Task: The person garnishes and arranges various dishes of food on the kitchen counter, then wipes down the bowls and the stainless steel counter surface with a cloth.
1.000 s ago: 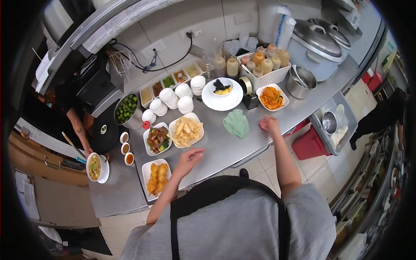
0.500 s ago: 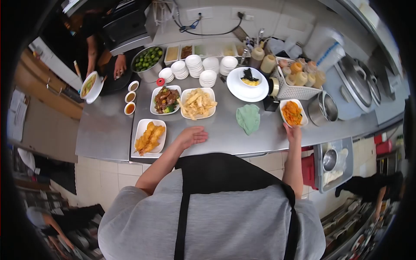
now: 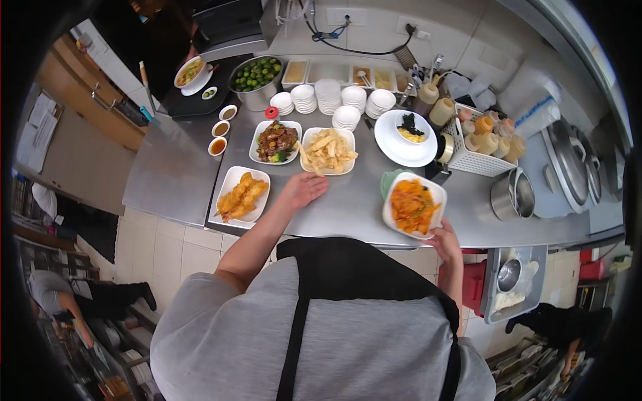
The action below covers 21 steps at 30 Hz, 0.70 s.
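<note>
My right hand [image 3: 445, 239] grips the near right edge of a white bowl of orange food [image 3: 412, 206], which is raised over the counter and partly hides a green cloth [image 3: 390, 180]. My left hand [image 3: 305, 189] is open, palm up, fingers loosely together, just below the bowl of pale fried strips [image 3: 328, 151]. To the left of those strips is a bowl of meat with broccoli [image 3: 276, 142]. Nearer the counter's front edge lies a dish of battered fried pieces [image 3: 243, 194]. A white plate [image 3: 388, 148] carries a small bowl with black strips and yellow food.
Stacked white dishes [image 3: 345, 117], a pot of green fruit [image 3: 256, 82] and sauce cups [image 3: 221, 129] stand behind. A basket of bottles [image 3: 483, 159] and a metal pot [image 3: 512, 194] are at right. A soup bowl [image 3: 191, 72] sits on a black tray. Other people are at the lower edges.
My right hand has taken hold of the orange food bowl and brought it left over the cloth. My left hand stays near the fried strips. The soup bowl has moved onto the black tray.
</note>
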Tool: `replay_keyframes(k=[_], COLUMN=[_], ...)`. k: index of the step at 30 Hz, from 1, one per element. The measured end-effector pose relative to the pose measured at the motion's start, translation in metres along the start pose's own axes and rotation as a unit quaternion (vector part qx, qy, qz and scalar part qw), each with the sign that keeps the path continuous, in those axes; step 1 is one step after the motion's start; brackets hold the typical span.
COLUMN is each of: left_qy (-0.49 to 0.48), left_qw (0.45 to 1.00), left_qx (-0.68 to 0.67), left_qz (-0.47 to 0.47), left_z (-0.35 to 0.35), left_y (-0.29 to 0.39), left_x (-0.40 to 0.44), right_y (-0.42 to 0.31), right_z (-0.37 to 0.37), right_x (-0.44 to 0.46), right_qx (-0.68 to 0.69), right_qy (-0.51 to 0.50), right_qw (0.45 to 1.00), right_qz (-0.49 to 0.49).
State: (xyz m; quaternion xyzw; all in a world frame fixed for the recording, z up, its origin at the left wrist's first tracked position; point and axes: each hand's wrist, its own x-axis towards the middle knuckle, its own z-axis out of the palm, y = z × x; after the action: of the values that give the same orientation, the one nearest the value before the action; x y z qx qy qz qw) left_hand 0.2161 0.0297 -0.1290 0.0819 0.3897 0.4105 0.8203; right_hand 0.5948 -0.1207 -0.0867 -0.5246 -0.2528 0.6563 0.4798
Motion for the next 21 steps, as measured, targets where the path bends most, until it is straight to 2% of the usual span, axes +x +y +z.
replay_keyframes(k=[2, 3, 5, 7, 9, 11, 13, 14, 16, 17, 19, 21], left_qy=[0.037, 0.041, 0.037, 0.063, 0.188, 0.312, 0.428, 0.431, 0.475, 0.475, 0.325, 0.311], left_qw=[0.996, 0.996, 0.982, 0.945, 0.881, 0.768, 0.732, 0.730, 0.801, 0.800, 0.924, 0.929], left_qx=[0.076, 0.071, 0.183, 0.264, 0.312, 0.366, 0.343, 0.341, 0.222, 0.220, 0.099, 0.070], left_qz=[-0.028, -0.023, 0.040, 0.182, 0.302, 0.422, 0.405, 0.406, 0.291, 0.292, 0.174, 0.187], left_z=[-0.008, -0.002, 0.009, -0.003, -0.021, -0.075, -0.122, -0.134, -0.150, -0.156, -0.170, -0.165], left_y=[0.000, 0.005, 0.021, 0.043, 0.070, 0.091, 0.097, 0.095, 0.082, 0.074, 0.059, 0.055], left_x=[-0.006, -0.021, -0.057, -0.088, -0.118, -0.135, -0.157, -0.167, -0.183, -0.184, -0.178, -0.164], right_y=[0.008, 0.011, 0.019, 0.035, 0.056, 0.068, 0.075, 0.078, 0.082, 0.082, 0.087, 0.091], right_z=[0.032, 0.049, 0.082, 0.109, 0.131, 0.155, 0.172, 0.179, 0.191, 0.195, 0.204, 0.211], right_x=[0.016, 0.023, 0.040, 0.057, 0.075, 0.081, 0.084, 0.084, 0.083, 0.082, 0.082, 0.082], right_qx=[0.006, -0.015, -0.042, -0.049, -0.040, -0.045, -0.033, -0.034, 0.014, 0.036, 0.023, 0.014], right_qy=[-0.073, -0.093, -0.156, -0.207, -0.265, -0.276, -0.307, -0.310, -0.306, -0.307, -0.275, -0.242], right_qw=[0.997, 0.994, 0.983, 0.972, 0.953, 0.946, 0.930, 0.929, 0.926, 0.924, 0.935, 0.945], right_qz=[0.027, 0.052, 0.088, 0.105, 0.142, 0.165, 0.199, 0.200, 0.220, 0.227, 0.224, 0.219])
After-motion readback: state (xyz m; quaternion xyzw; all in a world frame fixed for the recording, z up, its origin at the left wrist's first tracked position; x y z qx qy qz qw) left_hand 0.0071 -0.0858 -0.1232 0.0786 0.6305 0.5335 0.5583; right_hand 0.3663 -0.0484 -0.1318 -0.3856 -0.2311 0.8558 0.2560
